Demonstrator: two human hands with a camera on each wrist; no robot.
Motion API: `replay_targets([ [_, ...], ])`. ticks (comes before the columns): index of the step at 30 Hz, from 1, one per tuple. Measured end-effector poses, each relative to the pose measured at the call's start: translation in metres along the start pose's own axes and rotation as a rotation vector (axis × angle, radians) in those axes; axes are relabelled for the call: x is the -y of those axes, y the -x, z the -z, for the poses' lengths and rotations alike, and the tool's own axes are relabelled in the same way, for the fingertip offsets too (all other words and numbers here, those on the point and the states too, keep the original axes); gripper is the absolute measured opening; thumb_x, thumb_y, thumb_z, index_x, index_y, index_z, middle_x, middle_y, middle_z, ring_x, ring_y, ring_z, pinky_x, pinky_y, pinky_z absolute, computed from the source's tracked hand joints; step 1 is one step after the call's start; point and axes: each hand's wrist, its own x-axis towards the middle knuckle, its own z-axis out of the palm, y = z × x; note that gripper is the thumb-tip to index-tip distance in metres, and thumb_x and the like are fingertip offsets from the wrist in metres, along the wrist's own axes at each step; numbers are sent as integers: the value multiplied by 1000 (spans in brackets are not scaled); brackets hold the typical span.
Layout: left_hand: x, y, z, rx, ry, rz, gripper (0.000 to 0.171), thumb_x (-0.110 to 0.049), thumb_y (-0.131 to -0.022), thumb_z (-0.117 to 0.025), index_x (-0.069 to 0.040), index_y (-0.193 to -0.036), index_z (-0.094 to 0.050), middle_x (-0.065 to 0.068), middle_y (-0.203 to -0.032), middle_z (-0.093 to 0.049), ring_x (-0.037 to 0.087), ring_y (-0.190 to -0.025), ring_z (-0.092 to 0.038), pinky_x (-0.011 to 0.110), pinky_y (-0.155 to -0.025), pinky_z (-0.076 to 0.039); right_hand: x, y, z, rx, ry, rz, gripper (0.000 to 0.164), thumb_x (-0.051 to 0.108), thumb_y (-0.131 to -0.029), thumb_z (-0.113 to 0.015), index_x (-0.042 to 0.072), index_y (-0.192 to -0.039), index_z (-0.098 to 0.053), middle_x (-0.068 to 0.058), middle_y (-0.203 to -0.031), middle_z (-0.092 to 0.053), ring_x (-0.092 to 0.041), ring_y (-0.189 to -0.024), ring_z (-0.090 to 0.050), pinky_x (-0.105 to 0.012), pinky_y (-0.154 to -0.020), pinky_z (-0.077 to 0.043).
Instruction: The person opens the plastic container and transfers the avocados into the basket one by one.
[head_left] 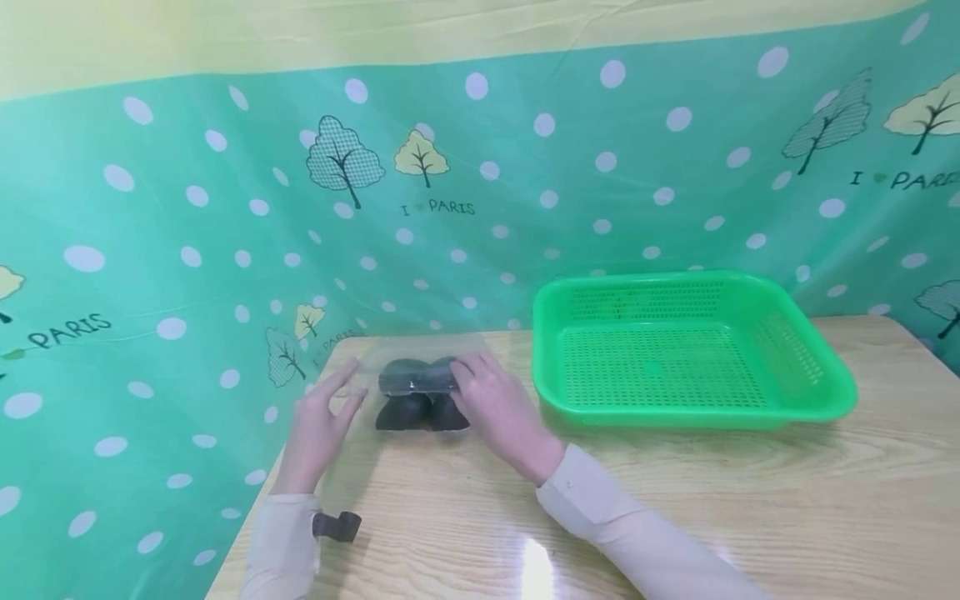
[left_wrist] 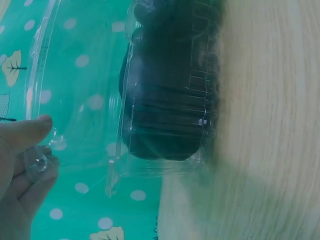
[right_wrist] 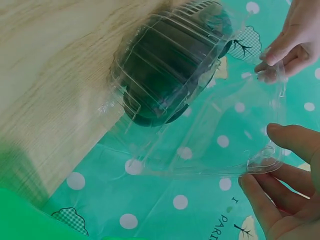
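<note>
A clear plastic clamshell box lies on the table, its hinged lid raised. Inside sit several dark, rounded, avocado-like things, partly blurred by the plastic. My left hand is at the box's left side; its thumb and fingers pinch the lid's corner tab, plainest in the left wrist view. At the other end my right hand pinches the opposite lid corner between thumb and fingers, as the right wrist view shows. Neither hand touches the dark things in the wrist views.
To the right of the box stands a green plastic basket with perforated walls and floor. Both rest on a light wood-grain table. A green dotted cloth hangs behind and along the left edge. A black strap mount sits on the left sleeve.
</note>
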Motion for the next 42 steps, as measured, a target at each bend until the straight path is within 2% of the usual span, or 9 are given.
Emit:
replay_targets([
  [7, 5, -5, 4, -43, 45, 37, 46, -14, -88, -74, -1, -130, -62, 21, -130, -63, 43, -115, -61, 55, -102, -47, -3, -6, 5, -20, -52, -13, 32, 13, -84, -77, 0, -113, -69, -9, -113, -70, -21, -105, -63, -26, -90, -57],
  [12, 8, -9, 3, -54, 77, 65, 46, -19, -87, -77, -4, -129, -64, 16, -128, -66, 38, -112, -65, 50, -100, -49, -6, -9, 7, -15, -79, -38, 31, 11, -85, -77, 2, -114, -70, -9, -113, -70, -21, -105, -63, -26, -91, -56],
  [15, 8, -12, 2, -78, 113, 63, 43, -18, -86, -77, -6, -126, -67, 13, -127, -68, 34, -112, -66, 25, -101, -50, -9, -9, 9, -1, -116, -60, 31, 14, -86, -77, 2, -114, -70, -9, -114, -70, -21, -107, -63, -26, -91, -56],
  [19, 8, -17, 2, -113, 151, 86, 38, -14, -85, -79, -5, -121, -69, 13, -122, -70, 32, -112, -65, 2, -93, -39, -13, -10, 9, 2, -159, -66, 30, 20, -88, -75, 4, -112, -70, -7, -113, -70, -20, -107, -63, -27, -92, -56],
  [25, 13, -23, 6, -67, 160, 190, 41, -24, -88, -76, -13, -127, -68, 6, -126, -69, 25, -118, -63, 20, -102, -46, -19, -13, 10, -52, -174, -42, 22, 17, -89, -74, 4, -106, -70, -7, -106, -71, -19, -98, -67, -28, -87, -58],
  [29, 15, -26, 7, -26, 213, 216, 43, -30, -91, -72, -16, -131, -65, 1, -132, -66, 20, -122, -60, 17, -102, -45, -24, -12, 11, -90, -193, -57, 16, 12, -89, -74, 5, -102, -72, -6, -102, -72, -19, -95, -68, -28, -84, -58],
  [32, 14, -27, 9, -27, 257, 232, 42, -33, -93, -69, -17, -132, -65, 0, -134, -64, 13, -122, -60, 12, -101, -43, -27, -11, 12, -97, -209, -67, 12, 11, -89, -73, 6, -100, -73, -5, -99, -73, -18, -93, -68, -27, -83, -58],
  [37, 15, -26, 12, -70, 271, 297, 38, -35, -93, -69, -18, -127, -68, -2, -131, -66, -4, -115, -57, 19, -102, -46, -32, -13, 13, -58, -240, -88, 13, 12, -91, -71, 6, -102, -74, -6, -101, -74, -19, -96, -70, -29, -86, -58],
  [42, 17, -27, 10, -72, 282, 314, 37, -41, -94, -66, -21, -125, -69, -3, -129, -68, -5, -113, -58, 23, -101, -47, -40, -15, 17, -32, -280, -144, 15, 13, -92, -70, 4, -103, -74, -8, -103, -75, -22, -98, -69, -32, -89, -58],
])
